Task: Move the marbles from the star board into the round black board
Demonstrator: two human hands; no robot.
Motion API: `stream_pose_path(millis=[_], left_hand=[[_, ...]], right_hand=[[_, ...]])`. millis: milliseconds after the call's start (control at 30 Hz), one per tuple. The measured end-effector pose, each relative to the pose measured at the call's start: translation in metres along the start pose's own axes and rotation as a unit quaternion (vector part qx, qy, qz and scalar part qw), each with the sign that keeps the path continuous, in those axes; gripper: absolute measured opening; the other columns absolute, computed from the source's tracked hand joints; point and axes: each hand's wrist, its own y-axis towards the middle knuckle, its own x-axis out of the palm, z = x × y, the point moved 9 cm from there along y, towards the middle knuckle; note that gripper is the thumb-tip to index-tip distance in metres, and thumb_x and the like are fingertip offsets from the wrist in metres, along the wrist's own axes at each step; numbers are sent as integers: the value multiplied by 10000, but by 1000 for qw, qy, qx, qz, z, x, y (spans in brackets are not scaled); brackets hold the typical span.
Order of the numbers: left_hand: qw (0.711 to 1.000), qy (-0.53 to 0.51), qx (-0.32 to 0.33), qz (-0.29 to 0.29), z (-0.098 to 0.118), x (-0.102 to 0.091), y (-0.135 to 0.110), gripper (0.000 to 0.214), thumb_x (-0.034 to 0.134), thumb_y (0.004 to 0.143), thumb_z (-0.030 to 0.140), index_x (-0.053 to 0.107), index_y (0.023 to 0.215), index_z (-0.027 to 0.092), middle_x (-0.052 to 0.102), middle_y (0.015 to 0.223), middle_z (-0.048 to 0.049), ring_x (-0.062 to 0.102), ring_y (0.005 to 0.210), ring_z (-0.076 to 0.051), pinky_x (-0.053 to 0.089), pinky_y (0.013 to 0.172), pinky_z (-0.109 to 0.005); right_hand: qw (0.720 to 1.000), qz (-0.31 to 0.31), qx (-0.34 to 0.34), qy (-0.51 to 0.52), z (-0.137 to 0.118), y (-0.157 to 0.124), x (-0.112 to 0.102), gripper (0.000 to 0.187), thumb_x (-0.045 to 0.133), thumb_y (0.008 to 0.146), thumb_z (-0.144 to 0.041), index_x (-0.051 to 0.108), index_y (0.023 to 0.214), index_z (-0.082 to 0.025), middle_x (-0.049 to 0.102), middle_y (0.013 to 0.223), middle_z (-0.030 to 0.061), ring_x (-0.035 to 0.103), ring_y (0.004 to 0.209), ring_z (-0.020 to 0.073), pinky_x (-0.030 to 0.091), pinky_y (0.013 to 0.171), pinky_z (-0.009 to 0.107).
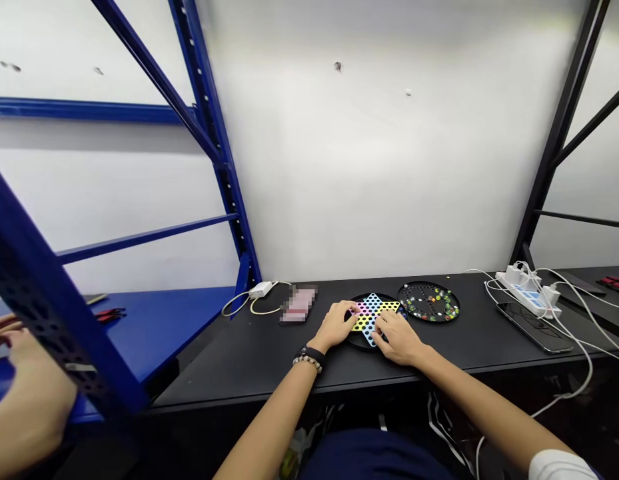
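A round black game board (374, 308) with a star of pink, yellow and blue holes lies on the black table (249, 360). My left hand (336, 325) rests on the board's left edge, fingers curled down onto it. My right hand (396, 335) lies on the board's near right part, fingers bent over the coloured holes. Whether either hand holds a piece is hidden. Just right of the board sits a round black tray (429, 301) with several coloured marbles.
A white charger with cable (260, 290) and a blurred pink object (298, 305) lie left of the board. A power strip with plugs (526, 291) and a dark phone (533, 325) are at right. Blue shelving (139, 320) stands left; another person's arm (24, 400) is at far left.
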Motion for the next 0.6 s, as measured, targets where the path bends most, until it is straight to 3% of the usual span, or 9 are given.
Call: stream_pose_path(millis=[100, 233, 333, 400, 500, 600], left_hand=[[1000, 0, 0, 0, 0, 0, 0, 213, 514, 860, 338, 654, 1002, 262, 662, 1198, -19, 558, 1153, -240, 436, 1034, -406], [1000, -2, 0, -2, 3, -1, -1, 203, 509, 860, 332, 652, 985, 262, 659, 1205, -16, 553, 1150, -249, 439, 1028, -418], [1000, -3, -4, -5, 4, -2, -1, 203, 506, 860, 337, 654, 979, 267, 657, 1208, -12, 549, 1152, -249, 440, 1028, -416], [1000, -4, -5, -5, 4, -2, -1, 205, 507, 861, 347, 657, 976, 266, 659, 1202, -15, 552, 1142, -248, 442, 1027, -414], [1000, -6, -4, -6, 3, -1, -1, 207, 506, 863, 348, 654, 979, 263, 659, 1200, -19, 549, 1144, -251, 438, 1029, -420], [1000, -8, -3, -7, 3, -1, 0, 205, 504, 863, 337, 649, 985, 260, 654, 1210, -17, 537, 1157, -252, 428, 1035, -422]], right_hand=[[998, 20, 56, -5, 23, 1, -14, 178, 448, 969, -348, 554, 928, -211, 589, 1024, 69, 507, 945, 212, 374, 840, 340], [969, 55, 221, -91, 102, -15, -50, 208, 419, 966, -328, 573, 1033, -206, 593, 1119, 111, 510, 1047, 250, 365, 895, 372], [926, -13, 338, -166, 168, -41, -68, 245, 459, 945, -335, 587, 1088, -183, 587, 1162, 145, 533, 1071, 284, 378, 885, 401], [908, -86, 368, -182, 196, -56, -69, 246, 491, 925, -338, 606, 1070, -176, 594, 1155, 152, 566, 1054, 296, 390, 871, 411], [900, -150, 372, -172, 215, -71, -66, 189, 513, 901, -317, 629, 972, -185, 613, 1127, 142, 614, 998, 279, 413, 820, 370], [904, -158, 378, -123, 221, -77, -61, 140, 528, 884, -289, 627, 884, -190, 648, 1047, 120, 642, 925, 242, 418, 741, 302]])
